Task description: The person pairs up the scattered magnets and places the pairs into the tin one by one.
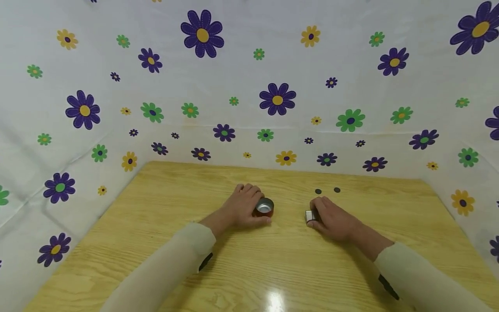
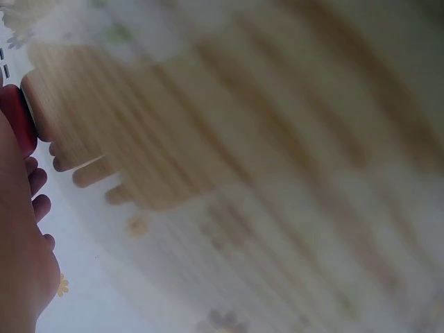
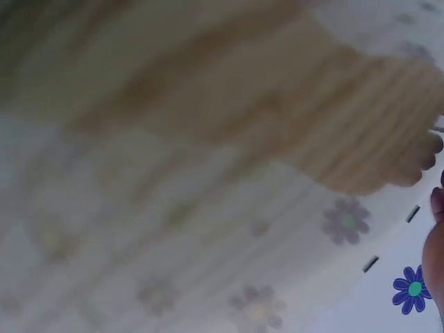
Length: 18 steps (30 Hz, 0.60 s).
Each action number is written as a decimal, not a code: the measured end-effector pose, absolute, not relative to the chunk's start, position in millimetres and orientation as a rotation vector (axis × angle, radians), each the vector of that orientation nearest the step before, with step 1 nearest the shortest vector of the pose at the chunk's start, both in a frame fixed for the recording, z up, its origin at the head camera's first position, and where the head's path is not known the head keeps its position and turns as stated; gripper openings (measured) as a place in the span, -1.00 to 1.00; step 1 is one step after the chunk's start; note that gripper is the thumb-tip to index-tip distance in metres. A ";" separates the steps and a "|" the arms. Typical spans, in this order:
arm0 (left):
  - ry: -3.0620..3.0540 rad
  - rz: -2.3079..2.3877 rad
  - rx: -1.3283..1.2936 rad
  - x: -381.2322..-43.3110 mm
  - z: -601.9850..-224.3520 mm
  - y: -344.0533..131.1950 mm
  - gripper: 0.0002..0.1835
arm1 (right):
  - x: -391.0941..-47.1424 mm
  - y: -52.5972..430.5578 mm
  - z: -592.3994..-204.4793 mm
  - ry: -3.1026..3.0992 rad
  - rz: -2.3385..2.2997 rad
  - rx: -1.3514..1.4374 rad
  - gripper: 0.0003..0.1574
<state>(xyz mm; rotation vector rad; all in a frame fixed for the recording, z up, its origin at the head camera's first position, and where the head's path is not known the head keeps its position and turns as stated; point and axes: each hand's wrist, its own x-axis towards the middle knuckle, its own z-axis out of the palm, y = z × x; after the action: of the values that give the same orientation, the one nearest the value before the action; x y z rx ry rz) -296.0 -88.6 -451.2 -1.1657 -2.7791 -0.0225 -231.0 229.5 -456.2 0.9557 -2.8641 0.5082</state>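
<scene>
One round, red metal tin [image 1: 265, 206] sits in the left hand [image 1: 242, 206], fingers curled — the right hand [image 1: 334, 219] pinches a silvery block [image 1: 309, 216].

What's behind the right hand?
Beyond the right hand, two small dark discs lie on the wooden table. The hand covers part of the silver-faced object it grips; what lies beneath its palm is hidden.

Inscriptions: none legible. We record no readable lettering, brand, number or sign on the red tin [image 1: 264, 209], the small silver-faced block [image 1: 309, 216], the dark discs [image 1: 318, 191], the wooden tabletop [image 1: 273, 260] or the flowered cloth [image 1: 234, 78].
</scene>
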 end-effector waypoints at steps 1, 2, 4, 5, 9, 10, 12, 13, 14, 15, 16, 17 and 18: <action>-2.777 -0.028 -1.165 -296.0 -451.9 -89.7 -0.11 | -230.5 228.0 -455.9 -2.851 0.500 0.980 -0.62; -2.782 -0.026 -1.165 -296.0 -452.6 -90.6 -0.11 | -230.4 226.0 -456.1 -2.842 0.494 1.003 -0.63; -2.784 -0.017 -1.168 -296.3 -453.5 -90.9 -0.10 | -229.7 222.8 -457.3 -2.824 0.465 1.051 -0.61; -2.786 -0.012 -1.171 -296.7 -453.7 -90.5 -0.10 | -229.3 221.7 -458.0 -2.821 0.444 1.073 -0.59; -2.797 0.034 -1.166 -297.4 -454.8 -90.2 -0.08 | -229.0 217.0 -462.3 -2.872 0.393 1.078 -0.60; -2.800 0.042 -1.163 -297.6 -455.0 -90.1 -0.07 | -228.5 216.4 -462.3 -2.880 0.382 1.069 -0.64; -2.795 0.045 -1.161 -297.6 -455.4 -89.6 -0.07 | -227.3 216.7 -461.7 -2.889 0.406 1.045 -0.73; -2.790 0.043 -1.160 -297.5 -455.4 -89.2 -0.08 | -226.5 217.0 -461.2 -2.874 0.408 1.044 -0.77; -2.788 0.041 -1.158 -297.4 -455.3 -88.7 -0.08 | -225.8 217.5 -460.8 -2.854 0.407 1.044 -0.80; -2.787 0.043 -1.156 -297.3 -455.3 -88.3 -0.08 | -225.0 218.1 -460.4 -2.835 0.393 1.048 -0.83; -2.786 0.042 -1.154 -296.9 -455.6 -87.9 -0.09 | -224.4 219.0 -460.7 -2.817 0.370 1.050 -0.87; -2.785 0.041 -1.153 -296.5 -455.9 -87.5 -0.09 | -224.0 219.9 -461.2 -2.805 0.360 1.046 -0.90; -2.784 0.038 -1.154 -296.0 -456.0 -87.1 -0.09 | -223.5 220.8 -461.7 -2.797 0.342 1.039 -0.92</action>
<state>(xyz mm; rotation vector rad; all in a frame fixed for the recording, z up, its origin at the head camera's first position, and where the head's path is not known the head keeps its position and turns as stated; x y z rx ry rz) -296.0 -87.1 -456.0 -1.1537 -2.7839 0.0379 -223.5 220.8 -461.7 1.0390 -2.7967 0.3416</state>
